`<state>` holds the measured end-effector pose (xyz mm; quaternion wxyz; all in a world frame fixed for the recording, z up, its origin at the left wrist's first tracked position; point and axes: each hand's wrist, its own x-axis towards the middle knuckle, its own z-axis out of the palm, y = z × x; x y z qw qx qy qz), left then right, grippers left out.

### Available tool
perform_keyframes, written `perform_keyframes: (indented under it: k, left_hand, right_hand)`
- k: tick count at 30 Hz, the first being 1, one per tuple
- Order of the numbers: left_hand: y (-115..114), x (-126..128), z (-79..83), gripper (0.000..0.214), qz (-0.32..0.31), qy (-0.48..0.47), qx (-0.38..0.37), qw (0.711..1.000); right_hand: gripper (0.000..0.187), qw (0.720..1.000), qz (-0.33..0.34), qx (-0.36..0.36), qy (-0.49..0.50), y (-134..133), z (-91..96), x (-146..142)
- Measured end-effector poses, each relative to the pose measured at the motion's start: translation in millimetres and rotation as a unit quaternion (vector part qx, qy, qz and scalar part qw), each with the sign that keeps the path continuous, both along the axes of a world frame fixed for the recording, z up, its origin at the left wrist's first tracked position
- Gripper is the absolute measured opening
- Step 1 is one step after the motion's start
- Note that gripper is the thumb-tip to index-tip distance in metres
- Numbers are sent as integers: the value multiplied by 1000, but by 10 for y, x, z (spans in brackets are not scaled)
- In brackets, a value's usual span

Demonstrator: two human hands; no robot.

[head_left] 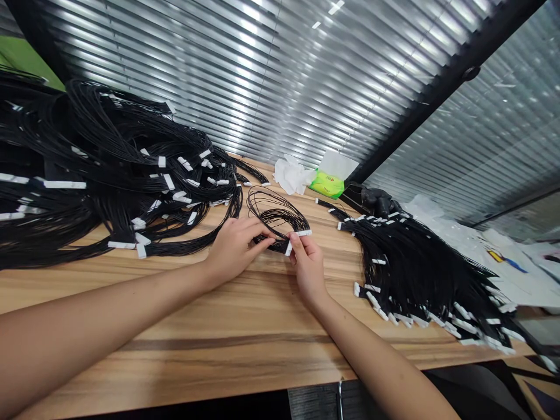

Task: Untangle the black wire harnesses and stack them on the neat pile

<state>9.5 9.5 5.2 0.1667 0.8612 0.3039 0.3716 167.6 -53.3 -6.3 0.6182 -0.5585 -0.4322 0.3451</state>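
A looped bundle of thin black cables (280,214) with white connectors lies on the wooden table between my hands. My left hand (238,245) pinches the black wires near the front of the loop, thumb and forefinger together. My right hand (308,262) grips a white connector (289,247) at the cable's end between thumb and fingers. Another white connector (301,233) sits just above my right fingertips. The fingers partly cover where the wires enter the connector.
A large heap of black cables (109,151) with white connectors fills the left side. More cables (415,262) are spread in a row at the right. Crumpled white tissue (292,175) and a green tissue pack (327,184) lie behind, by the metal blinds (227,70).
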Motion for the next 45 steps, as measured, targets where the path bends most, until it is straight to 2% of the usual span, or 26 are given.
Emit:
perform_keyframes:
  k: [6,16,27,36,45]
  left_hand:
    - [-9,-14,-12,19,3,-29,18,999]
    - [-24,-18,-5,21,3,-42,34,999]
    - [8,-16,-5,22,27,9,43,999]
    - [26,-47,-25,21,-3,17,147,989]
    - [13,-46,-6,21,2,25,171,985]
  right_hand:
    - [36,999,6,-7,-43,-8,3,5]
    - [36,998,11,-9,-54,-5,4,7]
    - [38,999,0,-13,-45,33,1,42]
    - [36,997,-10,5,-80,61,22,74]
    - [36,994,1,5,-110,73,11,104]
